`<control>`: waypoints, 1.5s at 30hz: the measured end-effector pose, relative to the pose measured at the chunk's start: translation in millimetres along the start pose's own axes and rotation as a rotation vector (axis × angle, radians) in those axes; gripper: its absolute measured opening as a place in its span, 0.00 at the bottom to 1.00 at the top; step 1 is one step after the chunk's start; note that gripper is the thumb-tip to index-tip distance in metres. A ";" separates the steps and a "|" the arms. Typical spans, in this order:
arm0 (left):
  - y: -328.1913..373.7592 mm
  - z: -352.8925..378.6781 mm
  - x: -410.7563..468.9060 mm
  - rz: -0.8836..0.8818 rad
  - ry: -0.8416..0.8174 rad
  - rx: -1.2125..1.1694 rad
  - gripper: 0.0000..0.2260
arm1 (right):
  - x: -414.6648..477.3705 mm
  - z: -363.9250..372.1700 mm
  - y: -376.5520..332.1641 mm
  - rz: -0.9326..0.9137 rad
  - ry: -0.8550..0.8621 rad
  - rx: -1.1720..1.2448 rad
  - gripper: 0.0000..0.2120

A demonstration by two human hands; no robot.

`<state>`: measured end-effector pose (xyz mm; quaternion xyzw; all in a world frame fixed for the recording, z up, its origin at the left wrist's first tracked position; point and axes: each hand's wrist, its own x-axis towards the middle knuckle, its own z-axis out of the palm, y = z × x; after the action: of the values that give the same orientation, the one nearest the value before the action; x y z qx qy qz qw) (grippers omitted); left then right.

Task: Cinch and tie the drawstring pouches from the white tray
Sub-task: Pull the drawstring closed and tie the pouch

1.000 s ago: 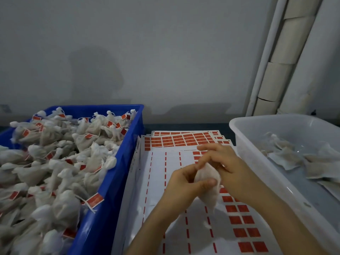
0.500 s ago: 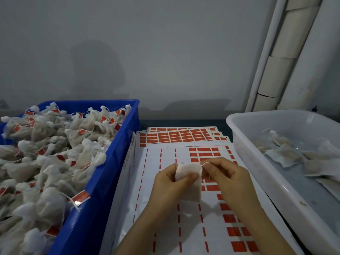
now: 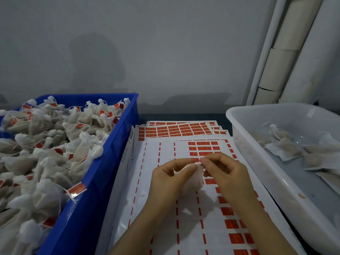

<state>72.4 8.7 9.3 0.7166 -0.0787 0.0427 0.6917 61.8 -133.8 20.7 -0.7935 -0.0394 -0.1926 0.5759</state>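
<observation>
Left fingers: the left hand (image 3: 165, 175) pinches the upper left edge of the pouch (image 3: 193, 179) between thumb and forefinger.
Right fingers: the right hand (image 3: 224, 170) nips the top right corner, probably on the drawstring; the cord is too fine to make out.
Pouch: held between both hands over the label sheets (image 3: 165, 227), mouth up and not yet gathered.
Good practice: the left hand likely anchors the hem while the right draws the cord sideways and evenly, then knots tight against the gathers.
Risk: thin fabric, so a jerk could tear it.
White tray (image 3: 239, 137): to the right, holding loose pouches (image 3: 283, 150).
Blue crate (image 3: 117, 162): to the left, heaped with tied pouches (image 3: 55, 144).
</observation>
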 end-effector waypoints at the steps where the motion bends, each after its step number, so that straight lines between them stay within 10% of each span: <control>1: 1.3 0.5 -0.2 -0.004 -0.001 0.008 0.05 | 0.2 -0.1 0.1 0.001 -0.001 0.001 0.07; 22: -0.7 -8.6 2.4 -0.024 -0.049 0.065 0.03 | 1.7 -4.3 -1.3 0.226 0.104 0.179 0.13; 32: -2.7 -4.4 1.0 0.073 -0.094 0.214 0.04 | 3.4 -3.4 -11.3 0.379 -0.010 0.740 0.08; 45: -3.4 -6.0 2.3 0.104 -0.061 0.318 0.06 | 4.8 -5.9 -7.8 0.278 -0.023 0.628 0.08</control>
<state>75.5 14.7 6.6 0.8129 -0.1290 0.0687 0.5638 62.4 -137.4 31.0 -0.5773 0.0055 -0.0817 0.8124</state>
